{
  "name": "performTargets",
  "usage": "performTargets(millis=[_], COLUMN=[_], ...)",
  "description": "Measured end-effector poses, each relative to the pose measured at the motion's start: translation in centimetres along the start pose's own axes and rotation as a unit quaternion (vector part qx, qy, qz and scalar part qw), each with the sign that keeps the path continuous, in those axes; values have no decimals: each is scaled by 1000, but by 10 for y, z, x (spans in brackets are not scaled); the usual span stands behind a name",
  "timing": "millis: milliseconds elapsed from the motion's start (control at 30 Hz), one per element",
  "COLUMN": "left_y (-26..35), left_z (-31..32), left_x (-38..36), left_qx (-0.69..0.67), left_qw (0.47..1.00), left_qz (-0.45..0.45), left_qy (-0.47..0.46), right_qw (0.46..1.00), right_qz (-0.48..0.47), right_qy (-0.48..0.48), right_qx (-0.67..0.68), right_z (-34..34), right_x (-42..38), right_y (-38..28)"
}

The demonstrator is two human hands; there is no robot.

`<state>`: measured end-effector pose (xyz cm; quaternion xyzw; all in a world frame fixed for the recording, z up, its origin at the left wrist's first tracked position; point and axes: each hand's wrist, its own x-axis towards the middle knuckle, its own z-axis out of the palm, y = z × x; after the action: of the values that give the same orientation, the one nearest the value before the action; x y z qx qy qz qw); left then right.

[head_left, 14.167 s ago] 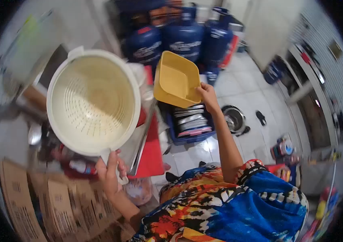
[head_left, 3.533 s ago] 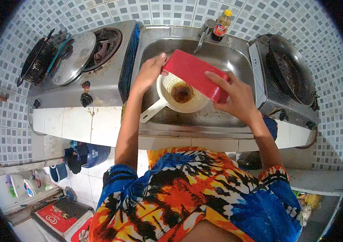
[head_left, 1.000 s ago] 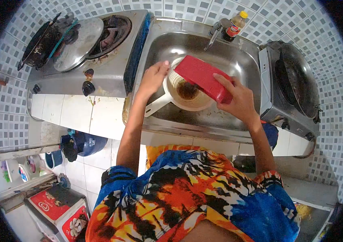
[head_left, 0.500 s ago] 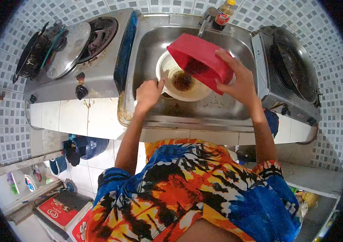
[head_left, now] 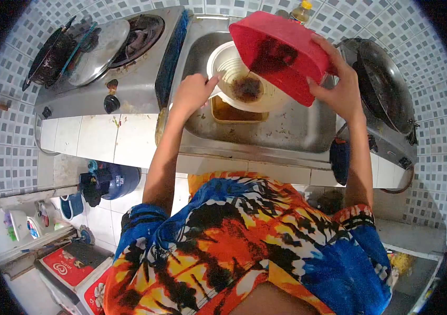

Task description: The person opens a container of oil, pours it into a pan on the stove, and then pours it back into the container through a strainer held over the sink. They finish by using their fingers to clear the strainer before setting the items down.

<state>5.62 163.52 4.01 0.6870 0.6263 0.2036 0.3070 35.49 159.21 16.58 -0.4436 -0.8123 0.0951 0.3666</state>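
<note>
My left hand (head_left: pixel 196 96) is closed on the handle of a cream plastic strainer (head_left: pixel 222 59), at the left of the sink. Dark wet residue (head_left: pixel 246 89) lies in the strainer's bottom. Under it, a squarish container (head_left: pixel 239 121) holding brown liquid shows in part. In my right hand (head_left: pixel 341 86) is a red plastic tub (head_left: pixel 257 31), gripped by its right end between thumb and fingers. The tub is tipped above the strainer with its opening towards me, dark residue on its inner wall. A thin dark trickle seems to run from its lower edge.
The steel sink (head_left: pixel 286 134) has small scraps on its floor. A stove (head_left: pixel 144 86) with a pot lid (head_left: pixel 100 52) and a dark pot (head_left: pixel 50 60) stands left. Right is another stove with a black wok (head_left: pixel 391 89). A yellow-capped bottle (head_left: pixel 302 11) stands behind the tub.
The red tub has moved up and right and is tipped further, showing more of its inside. The container of brown liquid under the strainer shows more. The camera view has shifted slightly.
</note>
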Motion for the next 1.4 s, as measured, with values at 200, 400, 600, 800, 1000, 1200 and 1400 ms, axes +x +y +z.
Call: performTargets(millis=[200, 400, 600, 800, 1000, 1200, 1400], left_y=[7, 13, 12, 4, 4, 3, 2], left_z=[-16, -26, -26, -22, -22, -19, -16], left_x=[-4, -8, -9, -8, -10, -11, -11], left_qx=[-38, -52, -47, -61, -67, -57, -70], left_qw=[999, 998, 999, 998, 998, 998, 997], left_qz=[-17, -17, -11, -1, -6, -1, -10], left_qy=[-13, -17, -12, -5, -8, -7, -11], right_qw=[1000, 999, 999, 997, 996, 995, 996], right_qz=[0, -20, -43, -56, -54, -51, -33], right_qy=[7, 27, 20, 11, -6, 1, -7], right_qx=[15, -1, -23, -52, -77, -85, -79], right_z=[-8, -12, -11, -10, -10, -8, -7], right_x=[6, 7, 6, 5, 5, 4, 3], right_y=[-6, -10, -12, -11, -8, -10, -10])
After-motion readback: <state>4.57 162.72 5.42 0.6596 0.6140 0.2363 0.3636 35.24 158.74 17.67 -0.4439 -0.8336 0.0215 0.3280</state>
